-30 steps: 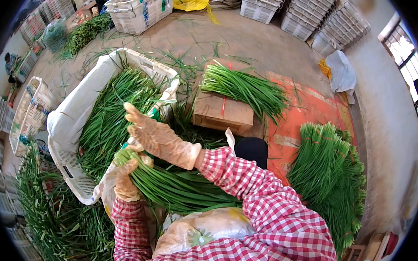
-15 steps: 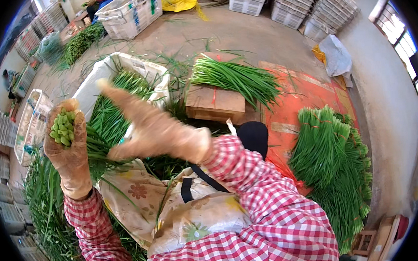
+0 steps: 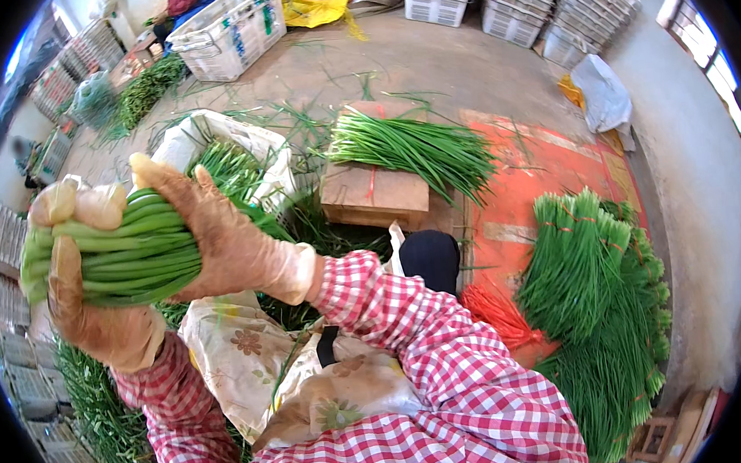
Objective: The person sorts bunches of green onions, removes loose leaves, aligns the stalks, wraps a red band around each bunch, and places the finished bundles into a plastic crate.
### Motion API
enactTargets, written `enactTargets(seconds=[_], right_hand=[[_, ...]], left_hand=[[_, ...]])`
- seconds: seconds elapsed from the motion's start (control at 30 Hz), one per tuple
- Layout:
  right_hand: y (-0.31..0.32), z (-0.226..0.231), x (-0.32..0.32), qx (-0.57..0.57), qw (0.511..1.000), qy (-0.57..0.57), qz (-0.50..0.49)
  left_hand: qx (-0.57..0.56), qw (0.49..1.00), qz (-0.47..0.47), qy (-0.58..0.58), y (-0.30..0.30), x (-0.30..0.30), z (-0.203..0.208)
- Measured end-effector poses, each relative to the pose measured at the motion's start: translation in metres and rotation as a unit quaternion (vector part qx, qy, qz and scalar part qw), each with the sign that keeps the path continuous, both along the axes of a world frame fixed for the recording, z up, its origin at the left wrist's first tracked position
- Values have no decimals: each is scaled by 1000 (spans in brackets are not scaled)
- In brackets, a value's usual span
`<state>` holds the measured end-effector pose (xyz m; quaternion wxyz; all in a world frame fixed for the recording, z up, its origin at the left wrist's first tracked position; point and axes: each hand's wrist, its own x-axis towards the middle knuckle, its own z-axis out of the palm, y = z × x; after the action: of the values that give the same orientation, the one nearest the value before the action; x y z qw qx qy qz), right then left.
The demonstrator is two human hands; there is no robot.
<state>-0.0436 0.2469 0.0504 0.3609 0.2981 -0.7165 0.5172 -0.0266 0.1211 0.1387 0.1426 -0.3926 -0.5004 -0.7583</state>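
At the left, in the air, both of my gloved hands are on a thick bunch of green chives (image 3: 130,250). My left hand (image 3: 109,328) is closed round it, fingers curled over the pale stalk ends. My right hand (image 3: 226,236) grips the same bunch from the right, its fingers partly round the stalks. The gloves are stained brown. Behind the hands stands a white basket (image 3: 283,186) with a liner and more chives. A loose pile of chives (image 3: 412,148) lies across a low wooden block (image 3: 373,199) with a red tie under it.
Tied bunches of chives (image 3: 585,278) are heaped at the right on an orange mat (image 3: 536,162). Red ties (image 3: 503,321) lie beside them. Loose greens (image 3: 102,418) pile up at my left. Stacked white crates (image 3: 522,6) and a large crate (image 3: 231,36) stand at the back.
My right hand has swung left and taken hold of the bunch. The left hand has turned the bunch from end-on to lying sideways, nearer to me.
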Motion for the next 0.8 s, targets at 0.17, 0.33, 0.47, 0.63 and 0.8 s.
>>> enactTargets(seconds=[0.17, 0.33, 0.47, 0.63, 0.8], right_hand=[[59, 29, -9, -19, 997, -47, -54], [186, 49, -16, 278, 918, -56, -276], [317, 35, 7, 350, 800, -120, -473], [409, -54, 6, 294, 762, -287, -500], [375, -92, -45, 230, 681, -522, -458]], left_hand=[[164, 974, -144, -54, 55, -39, 9], [140, 956, -215, -144, 104, -91, -17], [87, 988, -49, -120, 126, -150, -90], [-277, 888, -6, -367, 165, -165, -264], [-626, 718, 223, -207, 190, -186, -346]])
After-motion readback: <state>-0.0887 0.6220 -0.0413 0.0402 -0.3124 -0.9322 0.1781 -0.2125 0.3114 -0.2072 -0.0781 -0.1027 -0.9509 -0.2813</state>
